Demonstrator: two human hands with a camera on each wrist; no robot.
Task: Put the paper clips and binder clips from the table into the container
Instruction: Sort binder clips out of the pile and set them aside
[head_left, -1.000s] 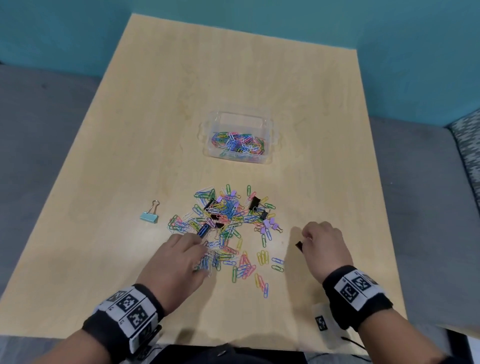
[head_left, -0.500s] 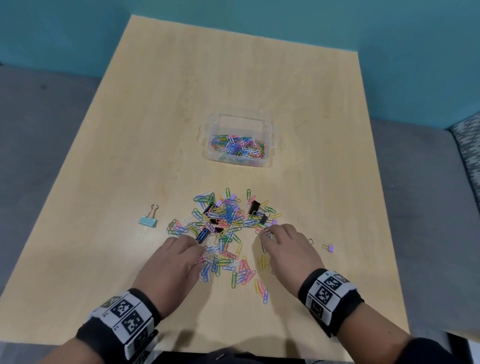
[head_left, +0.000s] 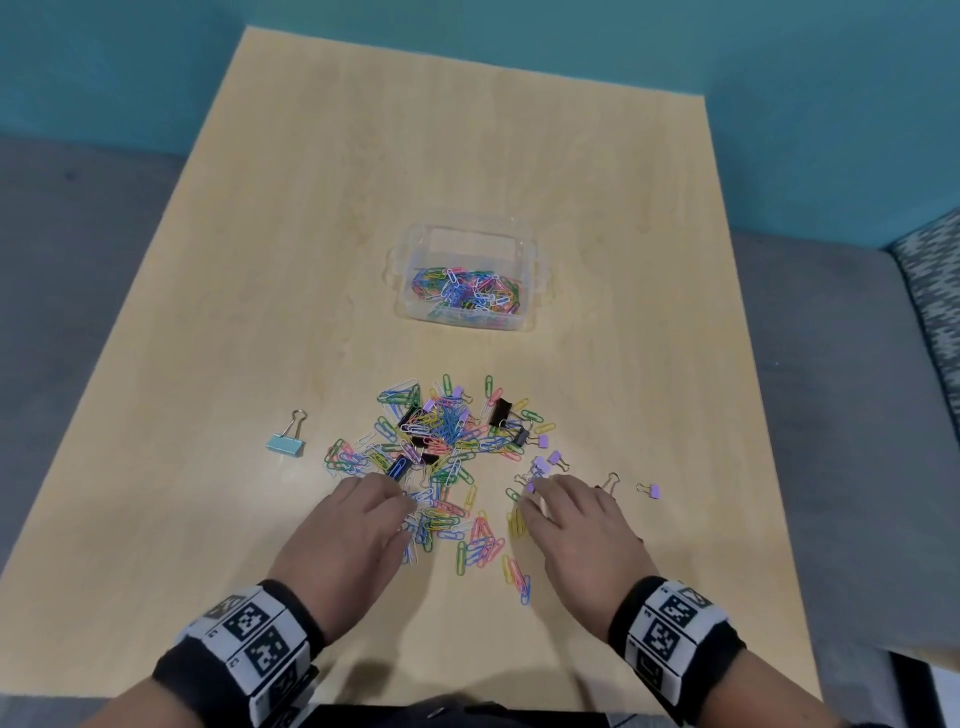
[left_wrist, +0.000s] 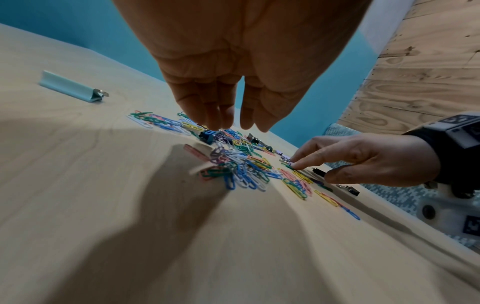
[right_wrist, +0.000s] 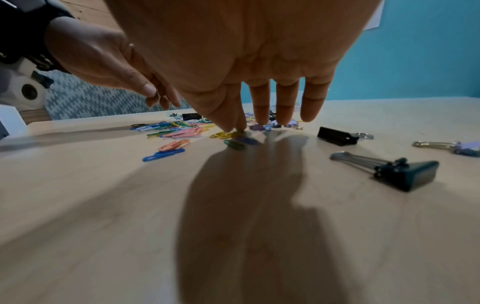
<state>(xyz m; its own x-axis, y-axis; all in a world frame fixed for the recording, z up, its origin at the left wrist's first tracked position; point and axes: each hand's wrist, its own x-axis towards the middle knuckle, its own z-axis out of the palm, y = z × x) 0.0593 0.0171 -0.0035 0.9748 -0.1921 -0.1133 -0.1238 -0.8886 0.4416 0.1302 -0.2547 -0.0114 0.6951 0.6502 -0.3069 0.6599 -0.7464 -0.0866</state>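
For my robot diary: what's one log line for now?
left hand: open on clips | right hand: open on clips | container: part-filled

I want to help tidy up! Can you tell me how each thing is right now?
container: open, partly filled with paper clips
pile of paper clips: loose on the table
light blue binder clip: alone, left of the pile
lone purple binder clip: alone, right of the pile
left hand: open, fingers on the pile
right hand: open, fingertips among the clips
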